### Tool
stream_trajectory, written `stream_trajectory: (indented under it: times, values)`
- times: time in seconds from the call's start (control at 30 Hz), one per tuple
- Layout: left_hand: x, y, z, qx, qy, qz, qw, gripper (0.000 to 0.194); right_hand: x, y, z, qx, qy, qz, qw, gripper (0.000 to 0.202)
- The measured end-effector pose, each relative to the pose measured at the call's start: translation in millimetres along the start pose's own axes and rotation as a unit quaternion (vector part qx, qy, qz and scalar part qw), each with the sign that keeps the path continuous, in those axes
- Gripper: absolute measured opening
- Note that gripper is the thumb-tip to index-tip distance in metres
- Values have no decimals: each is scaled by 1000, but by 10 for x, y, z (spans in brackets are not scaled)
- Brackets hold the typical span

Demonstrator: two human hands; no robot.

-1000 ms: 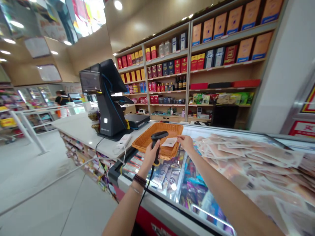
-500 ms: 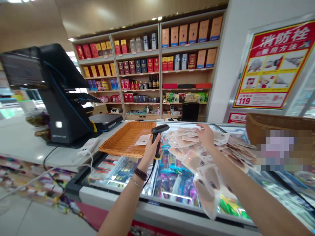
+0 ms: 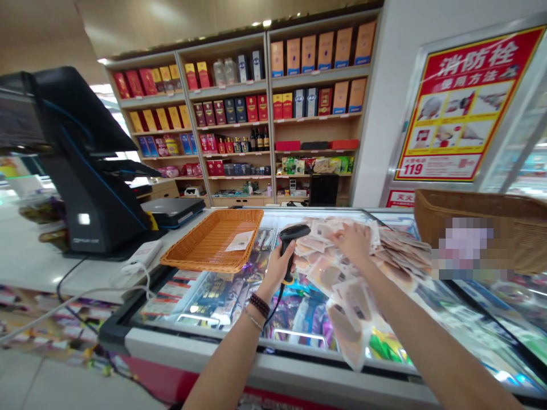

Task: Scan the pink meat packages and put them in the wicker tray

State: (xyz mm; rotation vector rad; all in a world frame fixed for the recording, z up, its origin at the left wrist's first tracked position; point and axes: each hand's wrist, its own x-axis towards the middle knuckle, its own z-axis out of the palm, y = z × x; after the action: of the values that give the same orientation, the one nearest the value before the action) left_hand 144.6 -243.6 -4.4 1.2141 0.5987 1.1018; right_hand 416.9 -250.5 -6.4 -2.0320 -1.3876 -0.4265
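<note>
My left hand (image 3: 277, 269) is wrapped round the handle of a black barcode scanner (image 3: 294, 232), whose head points right, towards the packets. A cable hangs from the handle. My right hand (image 3: 354, 244) is over the loose pile of clear flat packets (image 3: 329, 270), its fingers pinched at the edge of one plastic packet (image 3: 323, 229) beside the scanner head. The pile lies on the glass top of a chest freezer (image 3: 205, 361). What the packets hold looks flat and brownish. Left of the scanner sits an orange wicker tray (image 3: 205, 259) with one packet (image 3: 239, 241) in it.
A black checkout terminal (image 3: 92, 188) and a flat scale (image 3: 173, 212) stand on the counter at left, with a white cable (image 3: 147, 279) trailing. A brown basket (image 3: 530, 228) stands at right. Shelves of boxes (image 3: 252, 108) line the back wall.
The scanner in my left hand has moved right, closer to my right hand. My right hand's fingers have drawn in towards the scanner. The view has shifted slightly to the right.
</note>
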Motion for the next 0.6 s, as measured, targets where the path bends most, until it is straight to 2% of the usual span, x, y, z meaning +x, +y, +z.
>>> stream_trajectory:
  times: [0.1, 0.2, 0.37, 0.43, 0.5, 0.53, 0.6]
  values:
    - [-24, 0, -18, 5, -13, 4, 1000, 73, -107, -128, 81, 0, -24, -24, 999, 23]
    - [-42, 29, -46, 6, 1, 9, 1000, 75, -116, -227, 129, 28, -48, -44, 997, 20]
    - [-43, 70, -104, 2, 13, 7, 1000, 73, -43, -272, 109, 85, -133, -91, 983, 30]
    - [-34, 73, -125, 0, 21, 13, 1000, 73, -75, -289, 106, 75, -107, -81, 988, 28]
    - [-23, 70, -141, 1, 27, 19, 999, 73, -144, -339, 119, 49, -43, -37, 997, 24]
    - [-19, 67, -148, 3, 29, 19, 999, 73, -181, -379, 129, 32, -14, -10, 999, 30]
    - [-10, 57, -159, 7, 30, 19, 999, 72, -235, -483, 151, -4, 11, 28, 1000, 53]
